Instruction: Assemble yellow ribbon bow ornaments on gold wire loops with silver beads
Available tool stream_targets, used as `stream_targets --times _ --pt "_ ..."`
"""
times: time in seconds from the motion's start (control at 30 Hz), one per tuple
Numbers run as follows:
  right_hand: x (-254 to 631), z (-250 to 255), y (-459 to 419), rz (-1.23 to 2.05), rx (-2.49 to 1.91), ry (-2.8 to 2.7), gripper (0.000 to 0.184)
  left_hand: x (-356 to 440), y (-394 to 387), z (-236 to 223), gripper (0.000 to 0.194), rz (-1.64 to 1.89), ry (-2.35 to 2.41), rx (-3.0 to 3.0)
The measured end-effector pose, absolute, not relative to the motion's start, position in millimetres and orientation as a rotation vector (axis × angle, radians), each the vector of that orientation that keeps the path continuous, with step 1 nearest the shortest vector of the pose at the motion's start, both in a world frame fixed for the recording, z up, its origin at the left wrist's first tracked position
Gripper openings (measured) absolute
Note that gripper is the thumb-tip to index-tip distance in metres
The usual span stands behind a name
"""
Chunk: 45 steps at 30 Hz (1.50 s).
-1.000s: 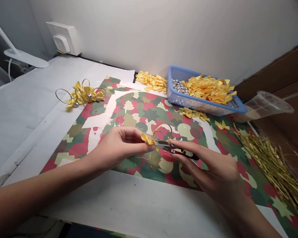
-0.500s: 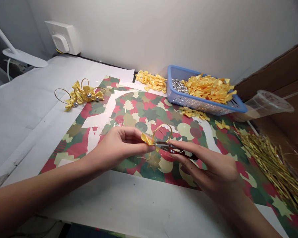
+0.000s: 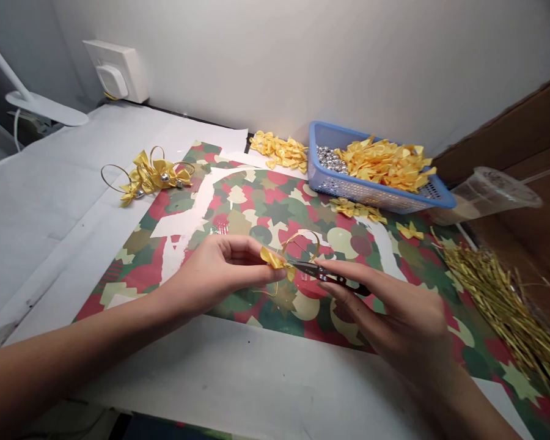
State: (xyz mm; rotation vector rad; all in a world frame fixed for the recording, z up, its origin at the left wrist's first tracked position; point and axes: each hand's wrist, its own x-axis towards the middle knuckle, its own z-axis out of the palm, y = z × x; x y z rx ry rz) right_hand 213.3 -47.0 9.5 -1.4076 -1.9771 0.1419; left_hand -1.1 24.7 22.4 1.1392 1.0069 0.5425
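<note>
The small yellow satin bow [image 3: 273,260] is near the middle of the table, held up just above the printed wrapping paper [image 3: 256,214], and a thin gold wire loop [image 3: 301,243] rises from it on the far side. The person's left hand [image 3: 220,269] pinches this bow closely between the thumb and the fingers, so the grip is narrow and the bow is what it holds. From the right side comes the right hand [image 3: 394,311], and it holds small black snips [image 3: 325,276] between the thumb and the first fingers, also in a narrow grip. The points of the snips stand just beside the bow, near the place where the wire meets the ribbon; I cannot tell if they touch it, and the blades are too small to say how far they are open. Further away, a blue plastic basket [image 3: 330,131] holds silver beads [image 3: 325,156] and many loose yellow bows [image 3: 385,165], and another heap of bows [image 3: 279,151] lies just to its left. On the left side lies a bunch of bows with wire loops [image 3: 153,174], and on the right lies a pile of gold tinsel strands [image 3: 495,299], near a clear plastic cup [image 3: 490,192].
</note>
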Motion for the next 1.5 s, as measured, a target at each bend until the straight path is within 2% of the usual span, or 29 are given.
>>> stream_targets --times 0.4,0.6,0.83,1.0,1.17,1.4,1.5 --pt "224 8 -44 0.030 -1.351 -1.945 0.033 0 25 26 0.015 0.586 1.025 1.120" --pt "216 10 -45 0.088 -1.379 -1.868 0.030 -2 25 26 0.013 0.550 1.004 1.121" --pt "227 6 -32 0.145 -1.627 -1.863 0.012 -2 27 25 0.018 0.547 1.020 1.072" --pt "232 -5 -26 0.259 -1.599 -1.990 0.013 -2 27 25 0.023 0.552 1.047 1.046" --pt "228 -1 -27 0.327 -1.601 -2.069 0.016 -1 27 25 0.020 0.559 1.027 1.071" --pt "230 -2 -21 0.326 -1.678 -1.909 0.017 -1 27 24 0.018 0.521 1.034 1.090" --pt "229 -1 -21 0.207 -1.630 -1.877 0.015 -1 26 26 0.017 0.520 1.039 1.086"
